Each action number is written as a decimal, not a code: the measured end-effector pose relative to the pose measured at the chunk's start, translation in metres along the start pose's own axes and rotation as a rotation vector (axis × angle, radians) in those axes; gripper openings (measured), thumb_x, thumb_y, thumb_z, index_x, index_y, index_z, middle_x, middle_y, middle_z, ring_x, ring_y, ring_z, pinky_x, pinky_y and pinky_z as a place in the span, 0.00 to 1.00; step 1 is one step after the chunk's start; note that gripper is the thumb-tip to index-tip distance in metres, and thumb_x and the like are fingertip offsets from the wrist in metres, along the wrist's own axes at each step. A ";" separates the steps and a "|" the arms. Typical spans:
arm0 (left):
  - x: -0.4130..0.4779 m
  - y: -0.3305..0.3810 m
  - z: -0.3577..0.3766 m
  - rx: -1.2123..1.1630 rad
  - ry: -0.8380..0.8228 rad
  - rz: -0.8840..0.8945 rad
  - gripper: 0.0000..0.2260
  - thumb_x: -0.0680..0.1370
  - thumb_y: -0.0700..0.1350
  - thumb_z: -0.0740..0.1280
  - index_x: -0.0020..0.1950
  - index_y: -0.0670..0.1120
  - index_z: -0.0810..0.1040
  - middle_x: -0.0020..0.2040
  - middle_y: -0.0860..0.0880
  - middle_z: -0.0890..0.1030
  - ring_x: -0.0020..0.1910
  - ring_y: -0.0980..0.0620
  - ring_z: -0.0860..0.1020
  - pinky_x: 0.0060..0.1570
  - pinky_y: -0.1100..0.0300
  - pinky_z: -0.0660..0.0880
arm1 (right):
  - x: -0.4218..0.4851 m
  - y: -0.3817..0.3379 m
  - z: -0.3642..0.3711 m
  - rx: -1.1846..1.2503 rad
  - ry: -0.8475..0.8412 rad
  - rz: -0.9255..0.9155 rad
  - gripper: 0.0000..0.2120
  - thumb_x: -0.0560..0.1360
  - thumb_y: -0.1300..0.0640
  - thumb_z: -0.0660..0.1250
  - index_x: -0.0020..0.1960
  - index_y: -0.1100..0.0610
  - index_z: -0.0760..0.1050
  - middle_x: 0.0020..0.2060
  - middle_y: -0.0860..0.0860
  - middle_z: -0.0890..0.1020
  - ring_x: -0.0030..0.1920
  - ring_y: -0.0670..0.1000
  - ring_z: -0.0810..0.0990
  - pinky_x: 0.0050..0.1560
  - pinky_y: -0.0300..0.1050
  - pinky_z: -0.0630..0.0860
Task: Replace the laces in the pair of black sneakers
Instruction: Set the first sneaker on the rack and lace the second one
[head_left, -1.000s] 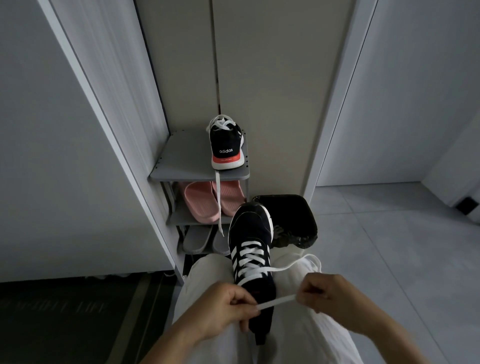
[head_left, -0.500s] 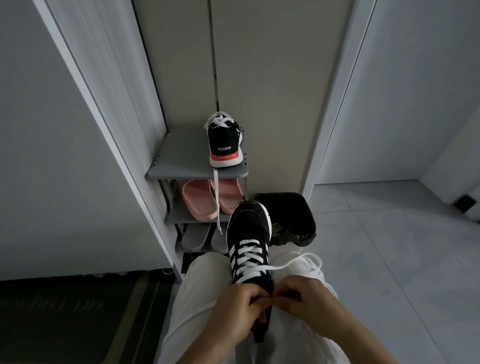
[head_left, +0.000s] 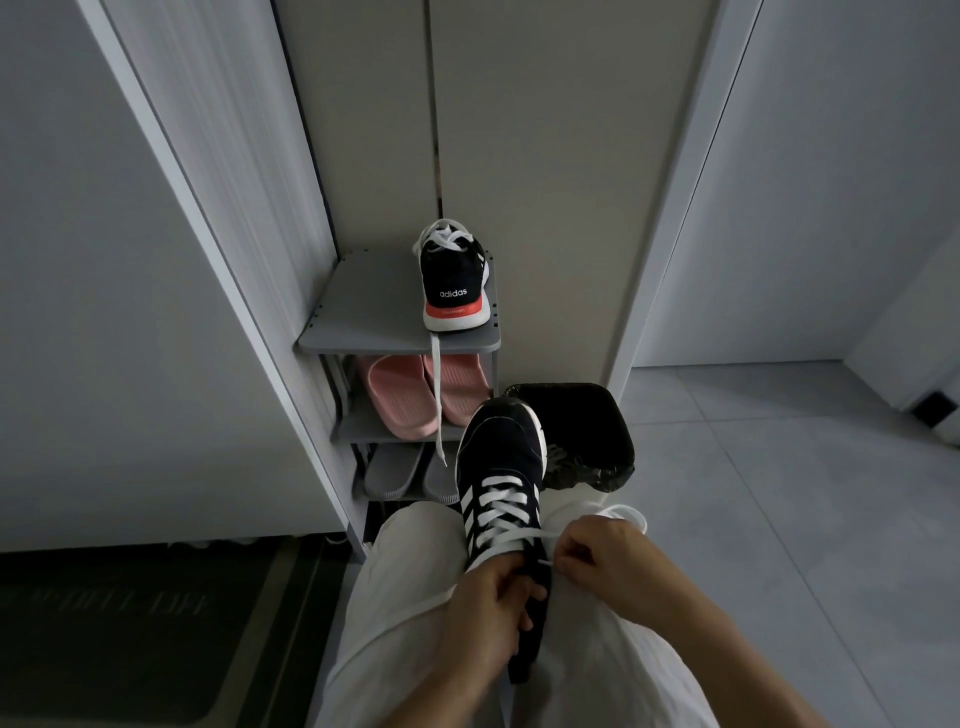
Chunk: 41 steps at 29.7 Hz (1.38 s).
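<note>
Sneaker (head_left: 501, 457) on lap (head_left: 405, 587), right hand (head_left: 608, 561) pinching lace (head_left: 498, 512)

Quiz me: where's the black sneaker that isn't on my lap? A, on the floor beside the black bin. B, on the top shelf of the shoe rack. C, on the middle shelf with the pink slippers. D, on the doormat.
B: the second black sneaker stands heel-out on the top shelf of the grey shoe rack, a white lace hanging over its edge, with the pink slippers one shelf below.
</note>
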<state>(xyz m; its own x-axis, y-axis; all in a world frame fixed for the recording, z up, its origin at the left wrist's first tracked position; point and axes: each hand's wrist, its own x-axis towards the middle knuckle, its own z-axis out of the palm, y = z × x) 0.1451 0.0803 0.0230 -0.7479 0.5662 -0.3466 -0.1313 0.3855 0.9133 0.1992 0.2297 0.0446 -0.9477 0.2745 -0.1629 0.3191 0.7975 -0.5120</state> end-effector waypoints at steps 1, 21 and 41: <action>0.000 0.001 0.000 -0.013 0.014 0.000 0.12 0.79 0.36 0.59 0.46 0.51 0.78 0.32 0.52 0.79 0.21 0.60 0.69 0.22 0.65 0.65 | 0.001 0.000 0.000 -0.007 0.003 -0.010 0.06 0.75 0.55 0.63 0.44 0.55 0.78 0.38 0.43 0.76 0.42 0.45 0.76 0.46 0.42 0.75; -0.016 -0.038 -0.205 -0.232 0.638 -0.154 0.04 0.78 0.36 0.62 0.49 0.38 0.75 0.37 0.43 0.78 0.31 0.50 0.70 0.27 0.62 0.67 | -0.012 0.042 0.000 -0.231 0.334 -0.201 0.09 0.62 0.48 0.70 0.43 0.44 0.78 0.38 0.39 0.79 0.43 0.43 0.69 0.43 0.35 0.58; 0.010 -0.019 -0.038 0.864 0.127 0.650 0.11 0.60 0.52 0.77 0.31 0.51 0.76 0.36 0.56 0.72 0.40 0.59 0.66 0.39 0.67 0.63 | -0.002 0.029 0.009 0.543 0.560 0.281 0.11 0.72 0.66 0.66 0.38 0.51 0.72 0.37 0.51 0.77 0.36 0.45 0.73 0.35 0.32 0.66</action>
<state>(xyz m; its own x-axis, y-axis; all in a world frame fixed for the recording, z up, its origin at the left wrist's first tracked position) 0.1149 0.0509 0.0100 -0.5773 0.7867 0.2186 0.7784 0.4495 0.4381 0.2106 0.2476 0.0227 -0.6418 0.7664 0.0254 0.3574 0.3282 -0.8744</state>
